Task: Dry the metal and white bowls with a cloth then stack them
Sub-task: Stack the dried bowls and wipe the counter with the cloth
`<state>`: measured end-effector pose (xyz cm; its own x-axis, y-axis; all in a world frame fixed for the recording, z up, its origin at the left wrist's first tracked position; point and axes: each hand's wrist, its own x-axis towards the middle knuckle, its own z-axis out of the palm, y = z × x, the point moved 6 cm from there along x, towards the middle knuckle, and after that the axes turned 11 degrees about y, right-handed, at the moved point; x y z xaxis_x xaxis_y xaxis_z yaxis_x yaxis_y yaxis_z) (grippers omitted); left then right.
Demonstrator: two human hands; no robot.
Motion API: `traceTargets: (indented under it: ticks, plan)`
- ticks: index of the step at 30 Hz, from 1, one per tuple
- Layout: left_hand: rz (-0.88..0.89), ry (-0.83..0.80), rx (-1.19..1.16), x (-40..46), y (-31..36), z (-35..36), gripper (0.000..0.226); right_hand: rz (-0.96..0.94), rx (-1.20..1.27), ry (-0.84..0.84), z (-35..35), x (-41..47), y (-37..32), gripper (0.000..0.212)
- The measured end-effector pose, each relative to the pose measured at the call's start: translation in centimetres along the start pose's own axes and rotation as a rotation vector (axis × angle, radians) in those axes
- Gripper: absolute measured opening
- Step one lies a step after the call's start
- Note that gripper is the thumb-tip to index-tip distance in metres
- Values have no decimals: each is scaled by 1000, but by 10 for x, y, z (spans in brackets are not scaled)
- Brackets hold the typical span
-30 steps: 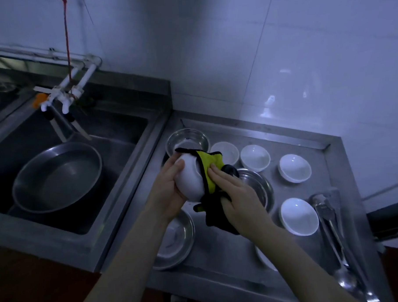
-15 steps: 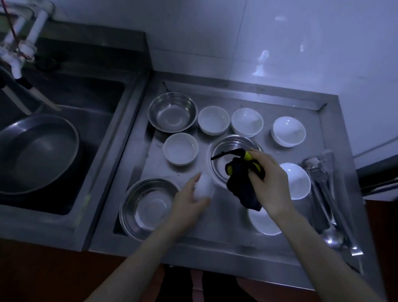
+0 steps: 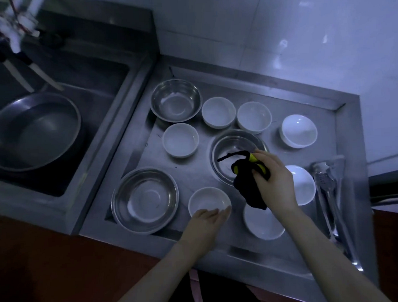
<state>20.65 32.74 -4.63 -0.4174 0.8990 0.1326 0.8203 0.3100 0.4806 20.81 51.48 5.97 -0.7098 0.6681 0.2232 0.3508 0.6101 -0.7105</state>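
The left hand [image 3: 206, 219] rests spread-fingered on a white bowl's [image 3: 207, 202] six-o'clock rim; the right hand [image 3: 274, 181] grips the cloth [image 3: 248, 187].

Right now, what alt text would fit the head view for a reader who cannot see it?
A person's left hand rests at the near rim of a white bowl on a steel counter, while the right hand grips a black and yellow cloth over a metal bowl. More bowls surround them.

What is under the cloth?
The cloth, held by the right hand, hangs over a metal bowl rim and a white bowl. Their covered parts cannot be seen.
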Motion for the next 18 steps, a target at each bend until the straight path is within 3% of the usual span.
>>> traceTargets:
  ticks: [4,10,12,16,18]
  plan:
    - [-31,17,27,11,3,3,60,-27,9,-44,7,13,3,36]
    - [-249,-82,-36,10,-13,24,67,-94,43,-117,24,23,-2,37]
    - [-315,-63,-91,9,-12,17,60,-119,53,-138,27,22,-6,37]
    - [-553,257,-172,-11,-32,-25,42,-165,76,-136,27,20,-15,36]
    - [-629,429,-105,-35,-52,-49,35,-173,90,-128,27,19,-19,37]
